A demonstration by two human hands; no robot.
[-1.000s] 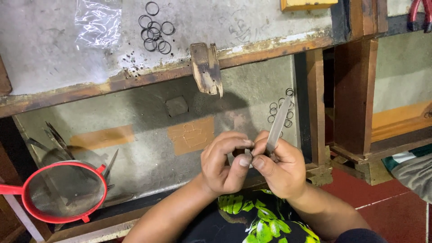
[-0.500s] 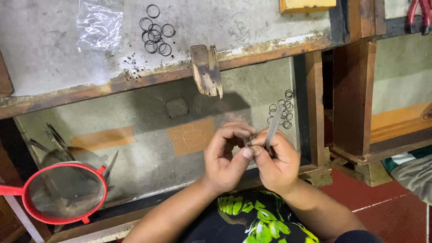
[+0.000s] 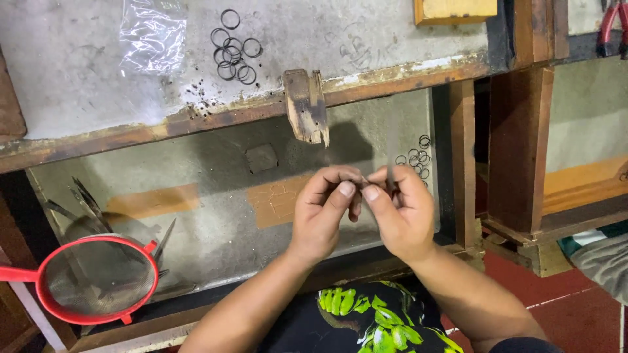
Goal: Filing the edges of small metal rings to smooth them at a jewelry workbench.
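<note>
My left hand (image 3: 324, 212) and my right hand (image 3: 402, 212) meet fingertip to fingertip above the grey lower tray (image 3: 196, 229). The left thumb and forefinger pinch a small piece (image 3: 360, 179), too small to make out. A thin flat metal tool (image 3: 391, 147) is gripped in my right hand; it stands nearly upright and is blurred by motion. Its lower end lies against the pinched piece. Several dark wire rings (image 3: 416, 155) lie on the tray just behind my right hand.
A wooden bench peg (image 3: 306, 104) juts from the upper bench edge over the tray. More rings (image 3: 232, 52) and a clear plastic bag (image 3: 152, 36) lie on top. A red-rimmed sieve (image 3: 98, 278) and metal tools (image 3: 88, 202) are at left, a wooden post (image 3: 520, 144) at right.
Both hands have risen slightly and drawn closer together. The metal tool has swung from leaning up to the right to nearly upright.
</note>
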